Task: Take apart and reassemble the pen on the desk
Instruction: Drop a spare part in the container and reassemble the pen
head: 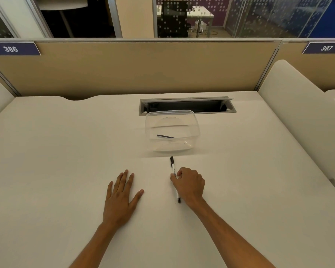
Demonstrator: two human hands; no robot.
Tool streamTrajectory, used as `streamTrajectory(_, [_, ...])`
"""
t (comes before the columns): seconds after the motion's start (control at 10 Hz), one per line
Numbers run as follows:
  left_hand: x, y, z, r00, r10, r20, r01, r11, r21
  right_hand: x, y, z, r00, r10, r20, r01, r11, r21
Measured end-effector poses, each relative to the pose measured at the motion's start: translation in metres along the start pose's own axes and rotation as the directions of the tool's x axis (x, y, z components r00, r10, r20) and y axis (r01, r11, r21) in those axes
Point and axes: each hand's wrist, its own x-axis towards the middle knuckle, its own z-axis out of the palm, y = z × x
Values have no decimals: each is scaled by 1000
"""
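**Loose parts and a thin grip: where the pen job could slip**

Nearest the person, the left hand (122,192) lies flat on the desk (56,171), palm down and fingers spread, gripping nothing. Just to its right, the right hand (190,183) is curled over the middle of the pen (173,167), thumb and forefinger closing on the barrel. Whether the pen is lifted or pressed against the desk cannot be told. The pen is whole, its cap pointing toward the far edge and its dark tail showing below the hand, toward the near edge.

The hold is only a fingertip pinch on a thin, round barrel. If the cap is tugged with the left hand idle, the barrel may twist free and roll across the smooth top. Once the pen is opened, the small inner parts would probably be the main worry: with no raised edge nearby, one could skid off toward a side edge.

Farther back, near the middle of the desk, a clear tub (172,130) sits tilted with a thin dark stick (165,136) inside. It is light, and a bump from the pen's cap end could shift it. Behind it, at the far edge, an open cable slot (186,105) could swallow a stray part.
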Motion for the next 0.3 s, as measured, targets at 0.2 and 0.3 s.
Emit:
streamTrajectory(0.2, [1,2,-2,1000,0,7,0,1000,-19,-2,-1,-3,1000,-7,-13,6,1000,-11])
streamTrajectory(0.3, [0,1,-2,1000,2,10,-1,1000,-26,-1,2,-4,1000,-12,-2,12,1000,4])
